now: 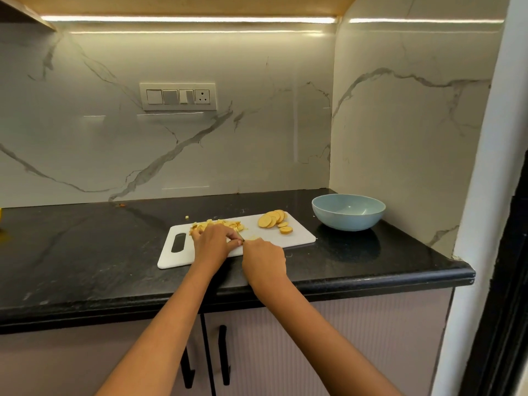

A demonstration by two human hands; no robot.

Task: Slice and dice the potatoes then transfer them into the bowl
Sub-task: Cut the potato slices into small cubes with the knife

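A white cutting board (300, 235) lies on the black counter. Round potato slices (273, 219) are fanned out at its far right, and a heap of diced potato (220, 224) sits at its far middle. My left hand (213, 242) covers part of the dice, its fingers curled over potato pieces. My right hand (264, 260) sits just to the right, fist closed around a knife (241, 238); only a bit of blade shows between the hands. A pale blue bowl (348, 211) stands beyond the board's right end with nothing visible inside.
The black counter (85, 252) runs left and ends in a corner wall on the right, just behind the bowl. One stray potato cube (187, 216) lies off the board. A socket panel (177, 96) is on the marble backsplash. Cabinet doors with black handles (224, 355) are below.
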